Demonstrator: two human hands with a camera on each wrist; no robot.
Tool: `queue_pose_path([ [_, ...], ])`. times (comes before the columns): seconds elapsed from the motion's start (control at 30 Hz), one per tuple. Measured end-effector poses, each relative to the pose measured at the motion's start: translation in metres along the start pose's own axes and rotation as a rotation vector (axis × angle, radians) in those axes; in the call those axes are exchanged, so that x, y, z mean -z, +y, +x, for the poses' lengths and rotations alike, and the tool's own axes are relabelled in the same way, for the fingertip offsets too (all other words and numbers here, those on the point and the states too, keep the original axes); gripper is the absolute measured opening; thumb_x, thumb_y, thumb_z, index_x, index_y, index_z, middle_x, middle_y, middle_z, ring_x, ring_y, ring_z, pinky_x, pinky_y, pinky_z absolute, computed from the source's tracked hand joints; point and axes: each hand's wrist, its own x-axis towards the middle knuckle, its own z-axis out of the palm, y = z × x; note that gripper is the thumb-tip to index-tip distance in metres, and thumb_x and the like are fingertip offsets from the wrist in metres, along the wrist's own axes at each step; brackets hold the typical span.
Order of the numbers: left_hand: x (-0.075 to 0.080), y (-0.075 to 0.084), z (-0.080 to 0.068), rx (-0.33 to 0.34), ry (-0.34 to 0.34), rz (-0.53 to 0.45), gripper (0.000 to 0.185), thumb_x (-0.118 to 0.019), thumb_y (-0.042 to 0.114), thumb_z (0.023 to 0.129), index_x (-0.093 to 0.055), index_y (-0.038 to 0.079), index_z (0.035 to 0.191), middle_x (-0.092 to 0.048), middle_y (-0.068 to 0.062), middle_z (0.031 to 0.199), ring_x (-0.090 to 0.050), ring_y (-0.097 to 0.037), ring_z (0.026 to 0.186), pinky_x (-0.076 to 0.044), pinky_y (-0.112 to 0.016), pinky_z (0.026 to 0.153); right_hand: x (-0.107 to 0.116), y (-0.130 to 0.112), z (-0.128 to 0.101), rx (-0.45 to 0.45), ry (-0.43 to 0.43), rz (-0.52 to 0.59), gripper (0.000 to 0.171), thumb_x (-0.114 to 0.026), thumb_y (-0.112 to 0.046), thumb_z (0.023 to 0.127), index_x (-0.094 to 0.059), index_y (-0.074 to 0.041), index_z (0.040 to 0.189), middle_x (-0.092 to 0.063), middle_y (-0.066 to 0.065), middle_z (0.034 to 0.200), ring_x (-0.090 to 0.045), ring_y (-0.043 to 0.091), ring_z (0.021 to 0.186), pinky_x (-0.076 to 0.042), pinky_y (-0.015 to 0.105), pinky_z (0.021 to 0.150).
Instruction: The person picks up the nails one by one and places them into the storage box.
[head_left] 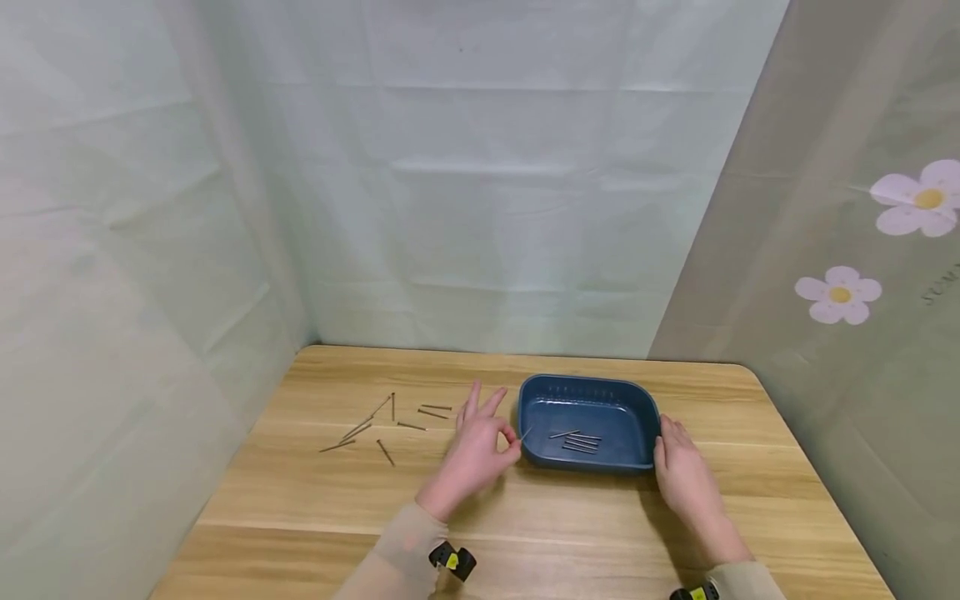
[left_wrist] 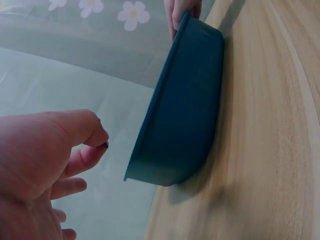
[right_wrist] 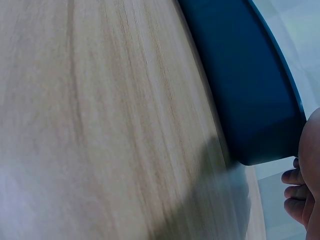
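Note:
Between the thumb and index finger of my left hand (head_left: 476, 458) a thin nail (head_left: 527, 434) is pinched, its tip reaching over the left rim of the blue tray (head_left: 585, 465). The other fingers are spread. In the left wrist view only a small dark end of the nail (left_wrist: 106, 145) shows at the fingertips, beside the tray wall (left_wrist: 175, 110). My right hand (head_left: 686, 471) holds the tray by its right side, thumb near the front corner. Inside the tray several nails (head_left: 581, 443) lie, most in a row, one slanted at the left.
Several loose nails (head_left: 411, 426) are scattered on the wooden table (head_left: 300, 517), left of the tray. Pale curtains (head_left: 480, 208) hang behind the table and at both sides.

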Motion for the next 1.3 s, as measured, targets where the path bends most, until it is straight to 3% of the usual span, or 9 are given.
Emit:
queue_pose_path([
  [0.3, -0.008, 0.008, 0.008, -0.056, -0.008, 0.024, 0.022, -0.083, 0.016, 0.087, -0.068, 0.023, 0.072, -0.049, -0.02, 0.162, -0.011, -0.054, 0.16, -0.018, -0.072, 0.123, 0.001, -0.003, 0.0, -0.007, -0.007, 0.001, 0.05, -0.044, -0.014, 0.113, -0.042, 0.017, 0.153, -0.045, 0.036, 0.157, -0.041, 0.055, 0.147, -0.035, 0.065, 0.119],
  [0.5, -0.014, 0.011, 0.012, -0.053, -0.024, 0.029, 0.023, -0.083, 0.017, 0.088, -0.067, 0.023, 0.073, -0.045, -0.018, 0.165, -0.01, -0.052, 0.16, -0.018, -0.071, 0.124, 0.001, -0.004, -0.001, -0.009, -0.009, 0.002, 0.05, -0.044, -0.013, 0.113, -0.042, 0.017, 0.153, -0.045, 0.036, 0.157, -0.041, 0.054, 0.147, -0.035, 0.064, 0.119],
  [0.73, -0.023, 0.016, 0.023, -0.103, -0.069, 0.07, 0.02, -0.081, 0.02, 0.092, -0.069, 0.021, 0.076, -0.05, -0.017, 0.162, -0.025, -0.046, 0.159, -0.027, -0.066, 0.123, 0.003, -0.003, -0.001, -0.006, -0.002, 0.001, 0.049, -0.044, -0.011, 0.113, -0.041, 0.017, 0.153, -0.044, 0.036, 0.157, -0.041, 0.054, 0.147, -0.035, 0.064, 0.119],
  [0.97, -0.035, 0.022, 0.041, -0.177, -0.109, 0.223, 0.023, -0.078, 0.021, 0.094, -0.068, 0.022, 0.073, -0.056, -0.011, 0.157, -0.04, -0.038, 0.155, -0.038, -0.06, 0.12, 0.003, -0.002, 0.0, -0.005, 0.013, 0.0, 0.049, -0.044, -0.012, 0.113, -0.042, 0.016, 0.153, -0.046, 0.036, 0.156, -0.042, 0.054, 0.146, -0.036, 0.064, 0.118],
  [1.17, -0.046, 0.03, 0.063, -0.267, -0.149, 0.424, 0.035, -0.076, 0.022, 0.094, -0.062, 0.024, 0.062, -0.068, -0.006, 0.144, -0.056, -0.029, 0.143, -0.05, -0.053, 0.11, 0.001, 0.001, 0.001, 0.006, 0.03, -0.003, 0.049, -0.045, -0.012, 0.112, -0.044, 0.017, 0.152, -0.048, 0.037, 0.154, -0.044, 0.055, 0.145, -0.037, 0.066, 0.117],
  [1.3, -0.054, 0.034, 0.074, -0.277, -0.191, 0.531, 0.04, -0.074, 0.025, 0.095, -0.062, 0.025, 0.057, -0.07, -0.001, 0.141, -0.058, -0.025, 0.139, -0.052, -0.047, 0.106, -0.001, 0.002, 0.001, 0.008, 0.023, -0.004, 0.05, -0.046, -0.013, 0.112, -0.044, 0.017, 0.152, -0.047, 0.036, 0.155, -0.044, 0.055, 0.145, -0.037, 0.066, 0.117],
])
